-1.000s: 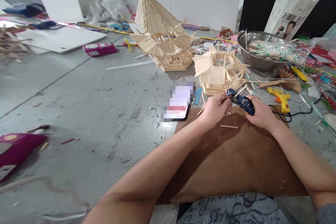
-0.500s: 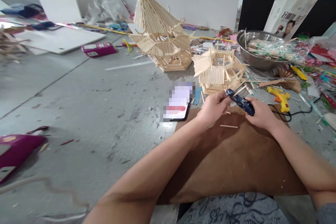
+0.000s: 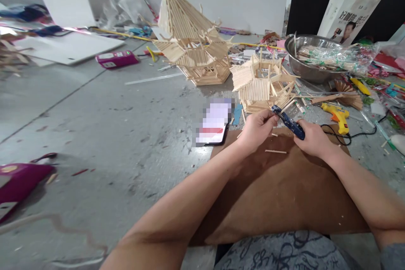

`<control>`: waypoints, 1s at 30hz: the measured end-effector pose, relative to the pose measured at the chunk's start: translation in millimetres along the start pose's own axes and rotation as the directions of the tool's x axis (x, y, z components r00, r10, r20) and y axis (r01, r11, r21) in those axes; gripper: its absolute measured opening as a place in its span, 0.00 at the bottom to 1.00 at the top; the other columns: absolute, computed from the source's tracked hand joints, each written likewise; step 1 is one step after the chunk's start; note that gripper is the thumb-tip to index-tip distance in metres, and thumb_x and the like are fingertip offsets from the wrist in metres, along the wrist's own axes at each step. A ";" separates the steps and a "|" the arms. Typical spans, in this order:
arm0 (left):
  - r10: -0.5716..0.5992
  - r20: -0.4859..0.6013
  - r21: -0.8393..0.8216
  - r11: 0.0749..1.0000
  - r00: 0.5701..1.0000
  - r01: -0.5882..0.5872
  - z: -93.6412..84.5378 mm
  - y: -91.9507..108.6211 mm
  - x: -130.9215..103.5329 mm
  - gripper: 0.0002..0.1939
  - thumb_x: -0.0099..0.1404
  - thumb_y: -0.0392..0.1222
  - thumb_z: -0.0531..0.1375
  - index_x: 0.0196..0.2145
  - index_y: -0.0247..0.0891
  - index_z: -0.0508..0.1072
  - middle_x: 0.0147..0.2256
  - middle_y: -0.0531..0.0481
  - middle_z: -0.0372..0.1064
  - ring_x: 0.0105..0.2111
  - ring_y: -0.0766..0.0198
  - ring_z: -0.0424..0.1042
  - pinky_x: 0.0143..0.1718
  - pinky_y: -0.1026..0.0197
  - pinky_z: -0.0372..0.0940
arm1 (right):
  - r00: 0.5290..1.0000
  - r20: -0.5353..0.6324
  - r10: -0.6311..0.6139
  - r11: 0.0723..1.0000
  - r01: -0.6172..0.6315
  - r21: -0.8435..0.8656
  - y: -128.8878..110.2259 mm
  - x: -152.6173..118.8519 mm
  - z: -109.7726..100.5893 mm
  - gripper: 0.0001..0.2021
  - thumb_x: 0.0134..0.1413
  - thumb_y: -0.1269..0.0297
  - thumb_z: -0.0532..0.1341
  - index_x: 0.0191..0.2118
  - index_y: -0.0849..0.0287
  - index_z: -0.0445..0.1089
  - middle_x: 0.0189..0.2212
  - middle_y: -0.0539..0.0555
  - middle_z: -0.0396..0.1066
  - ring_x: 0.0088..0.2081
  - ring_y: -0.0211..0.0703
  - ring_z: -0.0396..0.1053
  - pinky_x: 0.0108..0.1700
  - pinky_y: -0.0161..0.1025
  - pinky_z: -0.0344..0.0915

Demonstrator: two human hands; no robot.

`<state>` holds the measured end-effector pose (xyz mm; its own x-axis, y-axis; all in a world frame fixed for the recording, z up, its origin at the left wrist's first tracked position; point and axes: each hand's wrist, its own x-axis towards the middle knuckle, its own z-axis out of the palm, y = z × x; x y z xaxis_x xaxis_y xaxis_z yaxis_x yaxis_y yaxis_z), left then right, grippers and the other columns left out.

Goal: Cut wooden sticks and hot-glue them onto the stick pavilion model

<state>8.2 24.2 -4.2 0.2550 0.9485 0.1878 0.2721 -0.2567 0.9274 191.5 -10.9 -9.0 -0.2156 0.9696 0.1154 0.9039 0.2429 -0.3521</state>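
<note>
My right hand (image 3: 313,138) is closed around the handles of a blue cutting tool that looks like pliers (image 3: 288,123). The tool's head points up and left, close to the fingers of my left hand (image 3: 257,128). A thin wooden stick (image 3: 288,106) slants up and right from the tool's head. My left fingers are pinched at the stick's near end, which is mostly hidden by them. Below the hands, a short cut piece of stick (image 3: 276,151) lies on a brown board (image 3: 284,194). Just beyond stands a small stick-built hexagonal structure (image 3: 256,88).
A taller stick pagoda (image 3: 190,17) stands behind to the left. A phone (image 3: 215,124) lies beside the board. To the right are a yellow glue gun (image 3: 337,116) with its cord and a metal bowl (image 3: 303,74) of wrapped sticks. Purple packs (image 3: 117,60) rest on the floor.
The view has shifted very slightly. Both hands keep the same hold, with the tool and the stick nearly where they were.
</note>
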 end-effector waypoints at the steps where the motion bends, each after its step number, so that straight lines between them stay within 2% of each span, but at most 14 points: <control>1: 0.013 -0.007 0.030 0.999 1.000 -0.012 0.0 0.1 -0.3 0.09 0.57 0.42 0.54 0.22 0.36 0.66 0.14 0.57 0.58 0.17 0.72 0.58 0.20 0.68 0.52 | 1.000 0.008 0.003 1.000 -0.003 0.005 -0.7 0.1 -0.4 0.10 0.45 0.65 0.53 0.37 0.58 0.63 0.29 0.57 0.71 0.33 0.50 0.70 0.34 0.41 0.61; 5: 0.072 -0.070 0.140 0.988 0.995 -0.062 0.4 0.2 -1.5 0.09 0.58 0.42 0.54 0.27 0.36 0.70 0.18 0.55 0.63 0.19 0.71 0.61 0.23 0.69 0.54 | 1.000 0.018 0.024 0.999 -0.025 0.032 -2.2 1.2 -1.4 0.11 0.45 0.65 0.53 0.37 0.58 0.64 0.29 0.57 0.71 0.32 0.50 0.70 0.34 0.41 0.61; 10: 0.147 -0.077 0.231 0.965 0.986 -0.126 1.4 -2.0 -3.3 0.11 0.60 0.40 0.52 0.29 0.34 0.73 0.18 0.54 0.63 0.20 0.71 0.60 0.24 0.69 0.53 | 0.999 0.016 0.037 0.999 -0.037 0.018 -3.4 1.7 -0.9 0.17 0.44 0.65 0.54 0.44 0.61 0.63 0.36 0.60 0.72 0.37 0.53 0.70 0.38 0.43 0.62; 14: 0.182 -0.087 0.145 0.975 0.979 -0.168 3.1 -6.0 -2.9 0.14 0.61 0.43 0.52 0.32 0.32 0.73 0.21 0.53 0.65 0.22 0.70 0.61 0.25 0.68 0.55 | 0.999 -0.017 0.029 0.999 -0.029 0.019 -3.7 -0.4 0.3 0.19 0.44 0.64 0.54 0.46 0.63 0.62 0.39 0.62 0.71 0.41 0.54 0.69 0.40 0.45 0.63; 19: 0.208 -0.056 0.055 0.977 0.976 -0.205 1.9 -9.4 0.7 0.15 0.61 0.46 0.53 0.30 0.33 0.73 0.22 0.52 0.66 0.24 0.69 0.63 0.26 0.67 0.57 | 0.999 -0.037 0.023 0.999 -0.021 0.040 -4.7 -2.1 0.1 0.21 0.44 0.63 0.54 0.47 0.64 0.62 0.42 0.63 0.70 0.42 0.56 0.68 0.42 0.47 0.63; 25: 0.207 -0.035 -0.077 0.975 0.978 -0.209 -0.4 -7.7 2.4 0.16 0.60 0.49 0.54 0.32 0.33 0.74 0.26 0.51 0.70 0.26 0.69 0.65 0.29 0.66 0.60 | 1.000 -0.014 0.006 0.998 -0.005 0.066 -6.1 -2.7 -2.2 0.24 0.43 0.64 0.55 0.50 0.64 0.59 0.44 0.64 0.68 0.45 0.56 0.67 0.44 0.48 0.62; 30: 0.169 -0.011 -0.183 0.969 0.986 -0.168 -0.6 -5.2 2.0 0.19 0.58 0.54 0.55 0.30 0.34 0.73 0.26 0.51 0.69 0.26 0.69 0.64 0.28 0.67 0.60 | 1.000 0.025 -0.005 0.997 0.003 0.080 -4.2 -1.7 -2.0 0.27 0.41 0.65 0.54 0.52 0.65 0.56 0.46 0.65 0.66 0.46 0.57 0.66 0.46 0.51 0.61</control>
<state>6.8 27.5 -8.5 0.2868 0.8935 0.3456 0.0510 -0.3744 0.9258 188.8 -13.7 -5.9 -0.2292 0.9689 0.0934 0.8710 0.2470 -0.4246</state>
